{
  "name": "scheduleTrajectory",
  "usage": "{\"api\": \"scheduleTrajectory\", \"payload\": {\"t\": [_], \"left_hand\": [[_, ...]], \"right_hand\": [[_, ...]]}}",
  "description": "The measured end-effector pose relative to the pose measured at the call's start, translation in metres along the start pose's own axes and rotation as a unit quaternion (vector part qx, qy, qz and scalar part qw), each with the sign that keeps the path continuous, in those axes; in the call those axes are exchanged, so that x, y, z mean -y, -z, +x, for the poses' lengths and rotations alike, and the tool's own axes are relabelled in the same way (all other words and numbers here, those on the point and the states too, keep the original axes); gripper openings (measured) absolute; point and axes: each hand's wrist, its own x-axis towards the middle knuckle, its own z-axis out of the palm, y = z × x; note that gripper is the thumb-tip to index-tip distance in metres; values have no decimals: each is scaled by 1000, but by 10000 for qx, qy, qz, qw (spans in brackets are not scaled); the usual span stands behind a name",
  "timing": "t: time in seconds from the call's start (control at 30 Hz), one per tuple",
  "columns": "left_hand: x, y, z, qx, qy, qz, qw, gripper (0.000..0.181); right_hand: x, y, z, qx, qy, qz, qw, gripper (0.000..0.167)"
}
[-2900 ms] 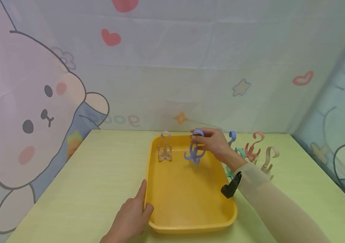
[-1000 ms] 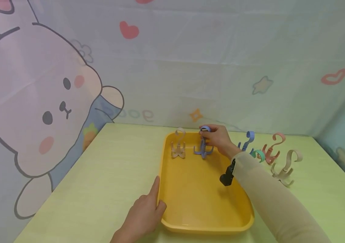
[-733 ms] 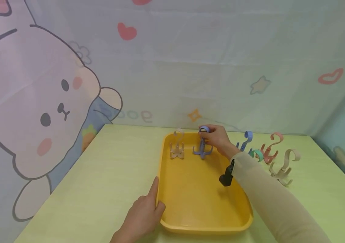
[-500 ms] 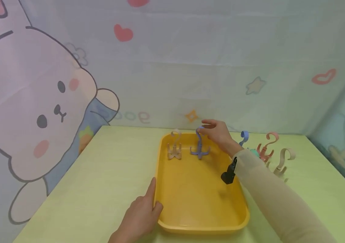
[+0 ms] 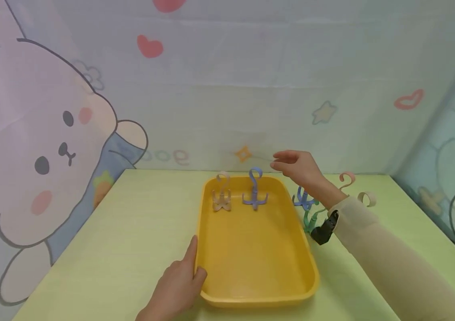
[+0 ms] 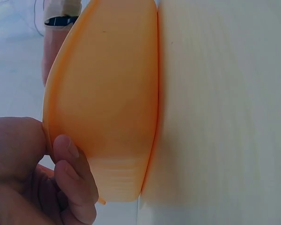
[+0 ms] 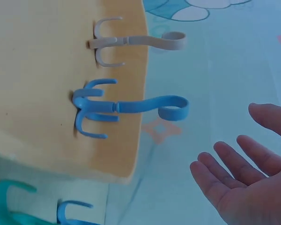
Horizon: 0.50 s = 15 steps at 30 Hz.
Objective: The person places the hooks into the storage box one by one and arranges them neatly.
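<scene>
A yellow tray [image 5: 257, 249] lies on the table; my left hand [image 5: 177, 283] grips its left wall, thumb at the rim, as the left wrist view also shows the hand [image 6: 51, 173] at the tray wall [image 6: 107, 93]. Inside, at the far end, stand a beige hook [image 5: 222, 201] and, to its right, a blue hook [image 5: 255, 196], both upright. My right hand [image 5: 301, 169] is raised beyond the tray's far right corner, holding nothing. In the right wrist view its fingers [image 7: 234, 164] are spread apart from the blue hook [image 7: 131, 106].
Right of the tray stand another blue hook [image 5: 302, 199], a green hook [image 5: 311, 220], a pink hook [image 5: 346, 178] and a second beige hook [image 5: 367, 198], partly hidden by my right arm. A printed cloth [image 5: 219, 111] hangs behind the table [image 5: 131, 232].
My right hand has let go of the blue hook, which stands in the tray, and has moved up and to the right. The left hand keeps its place on the tray.
</scene>
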Motion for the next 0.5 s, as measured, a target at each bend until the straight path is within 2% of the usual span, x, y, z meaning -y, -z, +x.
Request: {"api": "scheduleTrajectory", "payload": {"t": [0.27, 0.5], "left_hand": [[3, 4, 0, 43, 42, 4, 10000, 79], [4, 5, 0, 38, 99, -30, 9999, 79]], "right_hand": [[-1, 18, -24, -50, 13, -29, 10000, 51], [-6, 27, -35, -201, 37, -213, 9996, 53]]}}
